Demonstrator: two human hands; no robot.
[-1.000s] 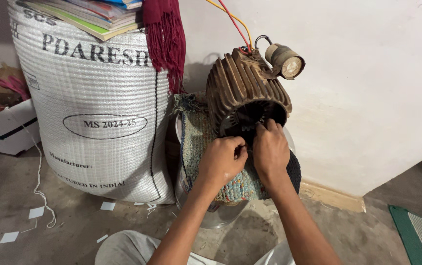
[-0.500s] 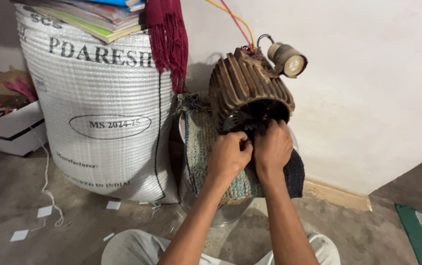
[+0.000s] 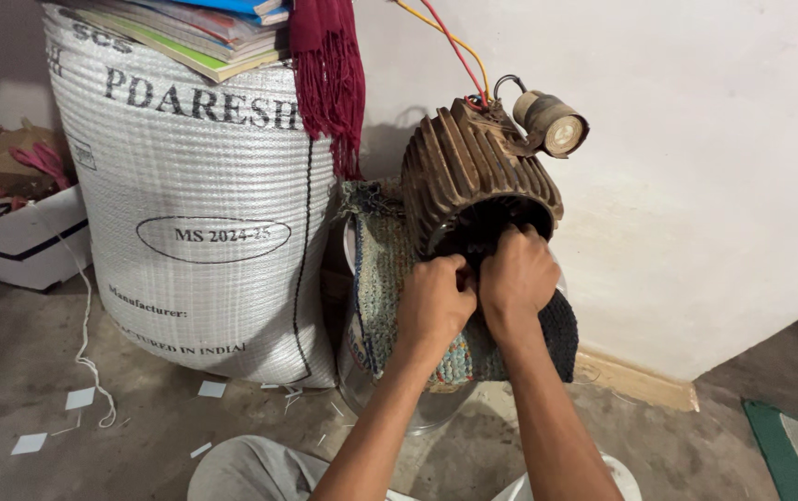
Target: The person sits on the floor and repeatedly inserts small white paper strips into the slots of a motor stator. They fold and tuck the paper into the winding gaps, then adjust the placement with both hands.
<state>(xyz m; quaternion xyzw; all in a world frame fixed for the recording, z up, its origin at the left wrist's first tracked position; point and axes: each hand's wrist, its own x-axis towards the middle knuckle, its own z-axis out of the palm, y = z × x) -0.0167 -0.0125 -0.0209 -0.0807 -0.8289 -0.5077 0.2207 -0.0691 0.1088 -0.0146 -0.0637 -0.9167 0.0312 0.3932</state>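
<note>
Motor: the rusty brown, ribbed cast-metal motor housing [image 3: 473, 176] lies on its side atop a knitted multicoloured cloth pad [image 3: 382, 278], close to the white wall [image 3: 695, 186].
Why it sits so: laid on its side and cushioned by the cloth, it looks steady, and its open mouth is within easy reach of both hands.
Axis: the long axis runs from up by the wall down toward the camera, and the open dark end faces the person, tilted a little downward.
Left hand: the left hand [image 3: 434, 301] is curled tight at the lower rim of the opening, fingers closed on something dark inside; what exactly it grips I cannot tell.
Right hand: the right hand [image 3: 517, 278] is pressed beside it, the two touching, fingers hooked into the opening and likewise closed on the hidden dark stuff.
On top: a small round lamp-like fitting [image 3: 552, 121] sits at the upper end, with red and yellow wires [image 3: 450, 42] rising from it.
Left of it: a big white woven sack [image 3: 195, 213], just beside the cloth pad, carries stacked books [image 3: 195, 28] and a maroon fringed cloth [image 3: 326, 74].
Underfoot: grey concrete floor [image 3: 28, 353] with paper scraps.
</note>
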